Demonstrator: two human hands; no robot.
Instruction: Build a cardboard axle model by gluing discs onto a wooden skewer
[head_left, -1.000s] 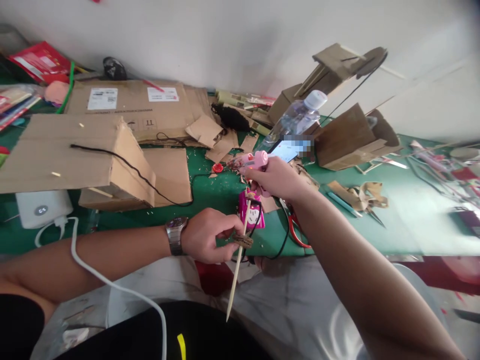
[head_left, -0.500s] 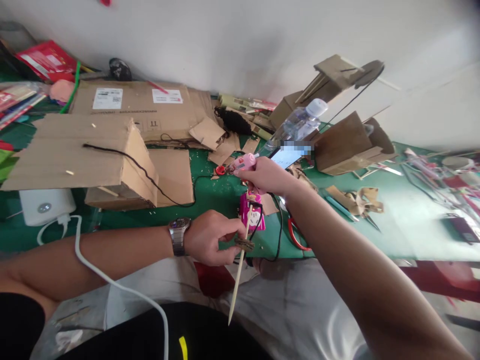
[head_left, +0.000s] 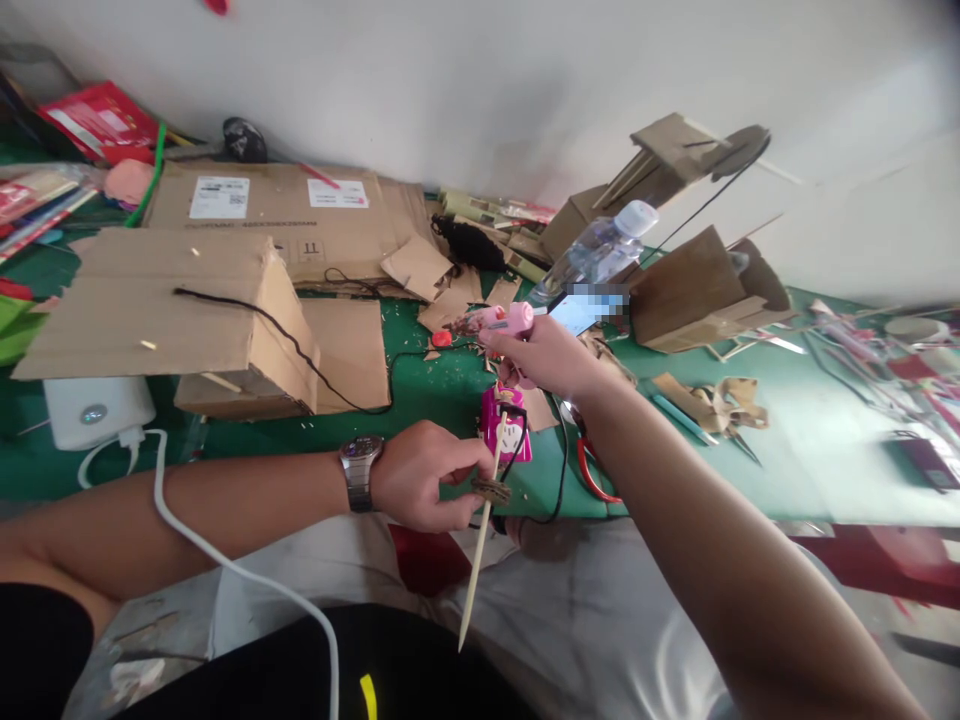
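Observation:
My left hand (head_left: 435,475), with a watch on its wrist, pinches a small brown cardboard disc (head_left: 493,490). A pointed wooden stick (head_left: 474,585) passes through the disc, tip down towards my lap. My right hand (head_left: 551,355) is closed around a pink glue gun (head_left: 517,319), a white stick showing at its back end. The fingers underneath are partly hidden. Below that hand lies a pink block (head_left: 519,440) with a white slotted face, like a power socket; the wooden stick's upper end is in front of it. A black cord (head_left: 562,465) loops beside it.
A cardboard house (head_left: 281,335) with a black string stands at left, near a white device (head_left: 97,412) with a cable. A water bottle (head_left: 592,250), phone (head_left: 581,312) and cardboard models (head_left: 686,290) stand at right. Red-handled scissors (head_left: 589,470) lie by my right forearm.
My right hand has shifted slightly to the right with the pink glue gun, away from the small red piece on the table. My left hand holds the disc and stick almost unmoved.

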